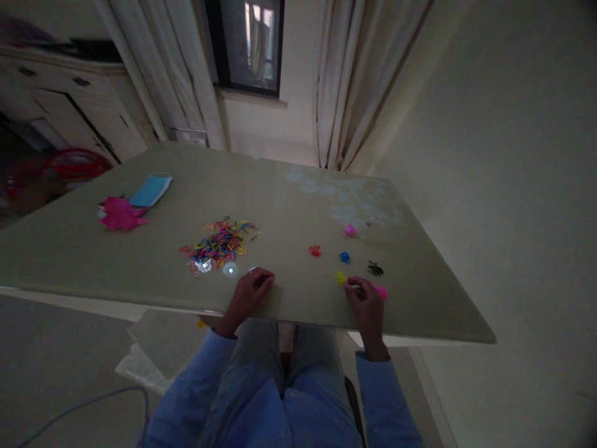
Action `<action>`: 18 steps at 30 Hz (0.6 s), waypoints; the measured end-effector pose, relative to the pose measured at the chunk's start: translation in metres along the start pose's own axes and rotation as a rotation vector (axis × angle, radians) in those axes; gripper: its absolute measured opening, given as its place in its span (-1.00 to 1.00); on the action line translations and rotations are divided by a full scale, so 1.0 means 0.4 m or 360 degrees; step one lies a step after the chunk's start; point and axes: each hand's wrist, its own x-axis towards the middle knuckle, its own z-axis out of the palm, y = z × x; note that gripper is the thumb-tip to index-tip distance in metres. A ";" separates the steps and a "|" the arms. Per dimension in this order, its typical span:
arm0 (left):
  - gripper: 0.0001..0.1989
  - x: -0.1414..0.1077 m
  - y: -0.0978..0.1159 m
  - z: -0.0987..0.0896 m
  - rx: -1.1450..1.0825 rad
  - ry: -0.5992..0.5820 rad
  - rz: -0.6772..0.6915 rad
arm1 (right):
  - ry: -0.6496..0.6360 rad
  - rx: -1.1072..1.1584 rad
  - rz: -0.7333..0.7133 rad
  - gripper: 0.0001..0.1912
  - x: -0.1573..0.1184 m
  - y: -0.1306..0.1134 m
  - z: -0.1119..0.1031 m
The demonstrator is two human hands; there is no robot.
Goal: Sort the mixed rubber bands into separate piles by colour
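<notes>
My left hand rests at the table's front edge, fingers curled together; whatever they hold, if anything, is hidden. Beyond it to the left lies a mixed heap of small, thin coloured pieces, too small to name surely. My right hand is closed in a pinch at the right side of a small yellow pile. What sits between its fingertips cannot be made out. Around it lie a red pile, a blue pile, a black pile, a pink pile and a bright pink pile, partly behind the hand.
Two shiny clear round objects, one a small disc, lie at the heap's near side. Farther left are a blue face mask and a crumpled pink item. The table has a wall to its right.
</notes>
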 end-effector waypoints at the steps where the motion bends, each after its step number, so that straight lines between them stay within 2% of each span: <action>1: -0.79 0.000 0.001 0.000 0.0008 0.0004 0.0000 | -0.0048 0.0020 -0.0045 -0.72 -0.013 -0.013 0.012; 6: -0.80 0.002 0.015 -0.003 -0.0034 0.0047 -0.0003 | -0.0510 0.0123 -0.0335 -0.80 -0.065 -0.064 0.096; 8: -0.79 0.002 0.020 -0.007 -0.0115 0.0054 -0.0021 | -0.0628 0.0129 -0.0408 -0.81 -0.069 -0.068 0.122; 11: -0.77 0.002 0.016 -0.024 -0.0188 0.0082 -0.0049 | -0.0647 0.0110 -0.0419 -0.80 -0.063 -0.055 0.139; 13: -0.77 0.003 0.004 -0.048 -0.0097 0.0163 -0.0039 | -0.0631 0.0117 -0.0397 -0.78 -0.059 -0.042 0.138; 18: -0.80 0.002 -0.057 -0.156 0.0372 0.0465 -0.0096 | -0.0613 0.0139 -0.0402 -0.77 -0.062 -0.022 0.133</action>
